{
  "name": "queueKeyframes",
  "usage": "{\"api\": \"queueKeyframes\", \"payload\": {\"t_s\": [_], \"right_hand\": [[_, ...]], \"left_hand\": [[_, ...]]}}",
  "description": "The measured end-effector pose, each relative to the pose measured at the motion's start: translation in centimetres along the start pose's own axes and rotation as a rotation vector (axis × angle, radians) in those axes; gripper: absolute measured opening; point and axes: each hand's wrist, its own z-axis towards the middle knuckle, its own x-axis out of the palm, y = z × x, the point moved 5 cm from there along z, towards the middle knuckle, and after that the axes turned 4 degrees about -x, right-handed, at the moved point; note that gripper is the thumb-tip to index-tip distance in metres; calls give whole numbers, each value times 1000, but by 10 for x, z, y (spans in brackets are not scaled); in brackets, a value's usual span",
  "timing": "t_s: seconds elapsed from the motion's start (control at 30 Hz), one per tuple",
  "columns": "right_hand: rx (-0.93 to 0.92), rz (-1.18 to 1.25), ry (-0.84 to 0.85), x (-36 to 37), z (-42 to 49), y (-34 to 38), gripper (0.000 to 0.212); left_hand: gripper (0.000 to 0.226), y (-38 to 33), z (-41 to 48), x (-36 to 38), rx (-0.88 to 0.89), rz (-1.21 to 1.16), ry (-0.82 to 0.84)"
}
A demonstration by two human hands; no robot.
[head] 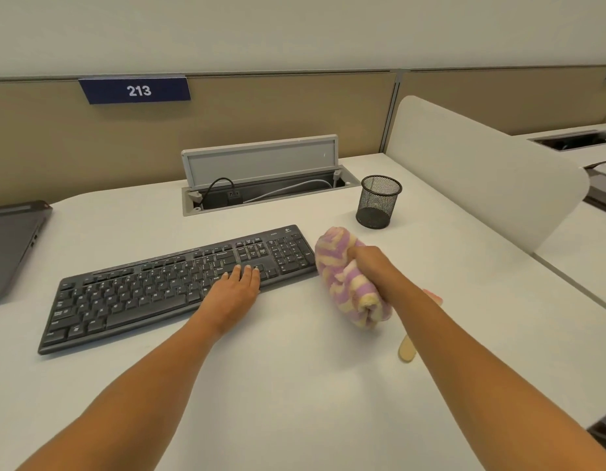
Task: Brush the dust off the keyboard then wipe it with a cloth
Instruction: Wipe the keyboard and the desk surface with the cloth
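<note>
Keyboard (152, 294) lies slantwise across the white desk (294, 385), left of centre, its number pad toward the cloth. The left hand (231, 290) rests flat on the keys near the right-hand end, fingers straight and together. That looks like a way to pin the board so it will not slide under a wipe.

The right hand (373, 266) grips the cloth (342, 277), a purple and yellow bundle bunched in a closed fist. It is just beside the keyboard's right edge, and I cannot tell whether it touches. Bunching it gives a thick pad to press with.

The brush (406, 350) lies on the desk under the right forearm, only a wooden handle end and a pink tip showing. Nobody holds it, so I judge the brushing done and the wiping about to start.

By count there are:
- one keyboard
- one cloth
- one brush
- two hands
- one mesh cup (378, 202), behind the cloth
- one laptop (9, 246), at the far left
- one cable tray (271, 195), with its lid raised
- one sign (135, 90), reading 213
</note>
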Motion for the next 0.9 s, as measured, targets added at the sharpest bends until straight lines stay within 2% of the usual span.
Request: {"api": "queueKeyframes", "payload": {"t_s": [0.1, 0.23, 0.33, 0.47, 0.53, 0.63, 0.73, 0.8, 0.9], "right_hand": [[-25, 30, -68, -7, -4, -1, 17], [-89, -158, -191, 0, -21, 0, 31], [-122, -266, -283, 4, -32, -1, 34], [-144, -387, -368, 1, -38, -2, 40], [-116, -468, -351, 3, -35, -10, 43], [-57, -537, -207, 16, -30, -27, 54], [-119, -664, -104, 40, -40, -19, 67], [-191, -641, -68, 67, -51, -4, 64], [-349, -536, 23, 119, -74, 25, 47]], "left_hand": [[52, 0, 1, -3, -30, -76, -6], [62, 9, 1, -5, -44, -235, -39], [71, 25, -1, -1, -42, -210, 10], [63, 29, -1, 0, 77, -64, 86], [59, 30, -1, -5, 111, -19, 81], [53, 44, 2, -27, 146, -61, 4], [38, 65, 13, -50, 203, -173, -15], [35, 73, 21, -58, 213, -191, -26], [36, 74, 27, -58, 218, -171, -22]]}}
